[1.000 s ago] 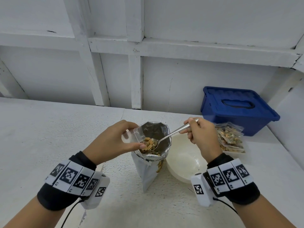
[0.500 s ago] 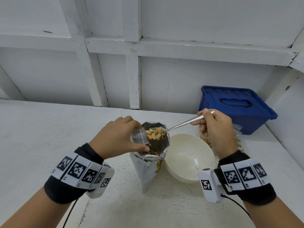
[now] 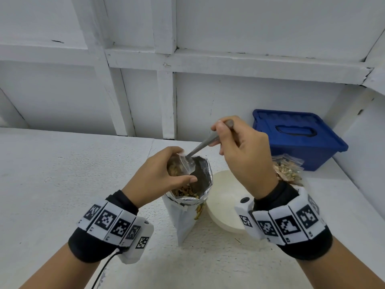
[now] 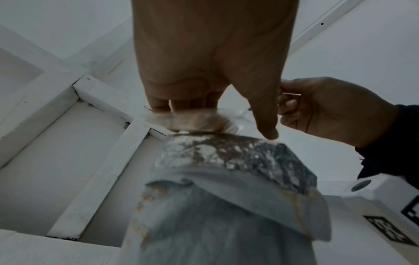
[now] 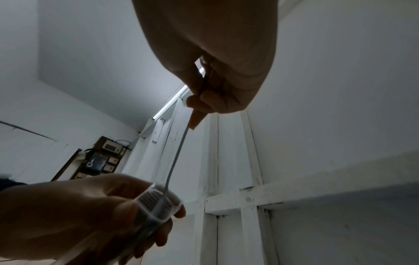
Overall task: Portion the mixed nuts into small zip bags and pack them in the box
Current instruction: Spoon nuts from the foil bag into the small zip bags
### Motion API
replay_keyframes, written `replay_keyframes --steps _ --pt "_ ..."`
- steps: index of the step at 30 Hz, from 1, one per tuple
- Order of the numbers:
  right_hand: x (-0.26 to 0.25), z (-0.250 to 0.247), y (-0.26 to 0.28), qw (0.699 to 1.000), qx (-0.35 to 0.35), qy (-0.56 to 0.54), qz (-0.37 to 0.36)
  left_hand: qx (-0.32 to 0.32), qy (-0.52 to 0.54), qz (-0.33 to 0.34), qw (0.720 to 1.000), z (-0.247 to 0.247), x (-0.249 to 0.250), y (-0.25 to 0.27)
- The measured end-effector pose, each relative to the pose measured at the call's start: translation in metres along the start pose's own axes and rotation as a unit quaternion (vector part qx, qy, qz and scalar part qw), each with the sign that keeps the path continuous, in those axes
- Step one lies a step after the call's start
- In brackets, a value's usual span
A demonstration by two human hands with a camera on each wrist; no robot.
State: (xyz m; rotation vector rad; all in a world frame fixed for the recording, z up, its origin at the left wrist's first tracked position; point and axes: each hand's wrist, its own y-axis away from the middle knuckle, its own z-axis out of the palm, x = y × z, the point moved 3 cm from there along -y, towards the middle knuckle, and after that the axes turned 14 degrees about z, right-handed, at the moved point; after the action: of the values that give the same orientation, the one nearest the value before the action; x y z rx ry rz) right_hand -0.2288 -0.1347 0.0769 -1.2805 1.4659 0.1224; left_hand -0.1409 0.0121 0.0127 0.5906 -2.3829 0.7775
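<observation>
Left hand [image 3: 158, 176] holds small zip bag [image 3: 179, 167] open, fingers curled round it, directly above foil nut pouch [image 3: 187, 197] standing on desk [image 3: 62, 184]. Right hand [image 3: 243, 155] pinches spoon [image 3: 202, 146], tip tilted into bag mouth: filling step apparently under way. Next move likely calls for emptying spoon, withdrawing, sealing. Right of pouch: one white bowl [image 3: 225, 205], filled bags [image 3: 288, 170] (count unclear), one blue box [image 3: 295, 138], lid on.

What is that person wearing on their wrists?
Each bare hand, left hand and right hand, has a black fabric wristband ringed with white tiles printed with black square codes. A small white camera box hangs beneath each wrist; a black cable trails from the left one.
</observation>
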Motion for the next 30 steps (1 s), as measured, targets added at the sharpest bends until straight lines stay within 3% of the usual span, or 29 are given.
replay_keyframes --steps 4,9,11,13,16,19,23,30 --pt "-0.009 -0.008 -0.002 0.997 0.022 0.006 -0.068 0.045 0.019 0.001 0.999 -0.005 -0.004 0.003" --pt "0.005 -0.027 -0.005 0.995 0.087 -0.015 -0.039 0.07 0.005 -0.033 0.997 -0.016 -0.011 0.012" --pt "0.017 -0.024 -0.002 0.999 0.051 0.011 -0.006 0.061 0.007 -0.044 0.997 -0.019 -0.014 0.014" --pt "0.033 -0.009 0.005 0.997 -0.039 0.053 0.031 0.044 0.012 -0.051 0.998 -0.019 -0.018 0.015" --pt "0.055 0.021 0.021 0.985 -0.117 0.127 0.01 0.014 -0.001 -0.052 0.999 -0.015 -0.02 0.013" --pt "0.065 0.04 0.03 0.971 -0.142 0.192 -0.028 0.008 0.019 -0.068 0.997 -0.011 -0.022 0.012" --pt "0.069 0.051 0.034 0.961 -0.184 0.207 -0.01 0.009 0.034 -0.075 0.997 -0.01 -0.024 0.011" --pt "0.071 0.042 0.027 0.968 -0.182 0.098 0.143 -0.001 0.033 -0.078 0.996 -0.007 -0.028 0.011"
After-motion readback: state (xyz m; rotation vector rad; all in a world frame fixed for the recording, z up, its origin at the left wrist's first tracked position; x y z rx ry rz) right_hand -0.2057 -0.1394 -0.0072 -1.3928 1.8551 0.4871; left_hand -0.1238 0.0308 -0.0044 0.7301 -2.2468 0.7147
